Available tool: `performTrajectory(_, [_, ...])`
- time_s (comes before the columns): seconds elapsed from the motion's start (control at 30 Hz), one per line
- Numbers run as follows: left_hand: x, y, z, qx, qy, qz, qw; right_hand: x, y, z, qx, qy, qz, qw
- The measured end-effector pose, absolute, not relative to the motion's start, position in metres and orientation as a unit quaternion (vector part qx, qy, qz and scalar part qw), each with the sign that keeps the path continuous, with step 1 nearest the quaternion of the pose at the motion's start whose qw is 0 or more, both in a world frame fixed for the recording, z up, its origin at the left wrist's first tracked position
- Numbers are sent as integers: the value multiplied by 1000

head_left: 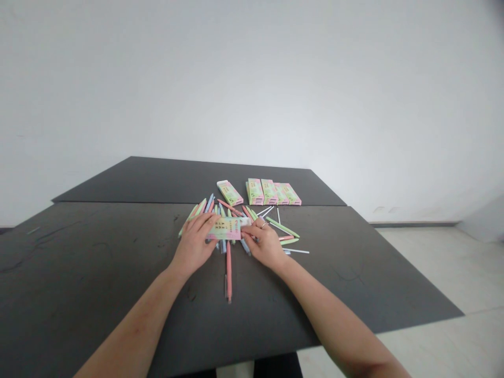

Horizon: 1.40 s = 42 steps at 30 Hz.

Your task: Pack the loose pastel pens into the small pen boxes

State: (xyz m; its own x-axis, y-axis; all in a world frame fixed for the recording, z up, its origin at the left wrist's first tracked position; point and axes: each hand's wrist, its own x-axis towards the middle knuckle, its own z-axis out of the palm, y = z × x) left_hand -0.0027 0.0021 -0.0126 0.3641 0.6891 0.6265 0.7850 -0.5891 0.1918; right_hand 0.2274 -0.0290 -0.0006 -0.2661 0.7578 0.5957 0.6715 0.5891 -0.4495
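A small pink-and-green cardboard box (225,229) lies level over a pile of pens, its white flap end facing right. My left hand (196,239) grips its left part, fingers on top and thumb along the near edge. At the flap end my right hand (264,242) is closed in a pinch. A red pen (286,238) shows on the far side of this hand and appears to run through its fingers toward the box opening; the fingers hide its middle. Green, blue and red pens spread under and around both hands. One red pen (229,273) points toward me.
Behind the pile stand several matching boxes (270,192) in a row, with a single box (230,193) lying to their left. Thin white sticks (296,251) lie at the right of the pile. The dark table (98,273) meets a pale wall behind.
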Motion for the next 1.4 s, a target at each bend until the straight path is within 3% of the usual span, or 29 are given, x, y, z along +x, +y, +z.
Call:
performTrajectory(0.2, [-4,5,-13,-812,-464,-344,80,226,-38,7,-473,-782,51,403])
performTrajectory(0.53, [-7,8,-12,-790,-481,-371,83,190,-54,3,-563,-804,103,164])
performTrajectory(0.77, [-6,8,-11,-791,-483,-368,76,175,-53,-4,-615,-777,84,109])
performTrajectory(1.07, [-6,8,-11,-791,-484,-368,73,184,-50,0,-619,-766,119,126])
performTrajectory(1.23, [-8,10,-13,-789,-484,-370,84,200,-47,1,-610,-741,177,217])
performTrajectory(1.4, [-10,11,-14,-783,-486,-380,80,215,-42,5,-520,-714,329,334])
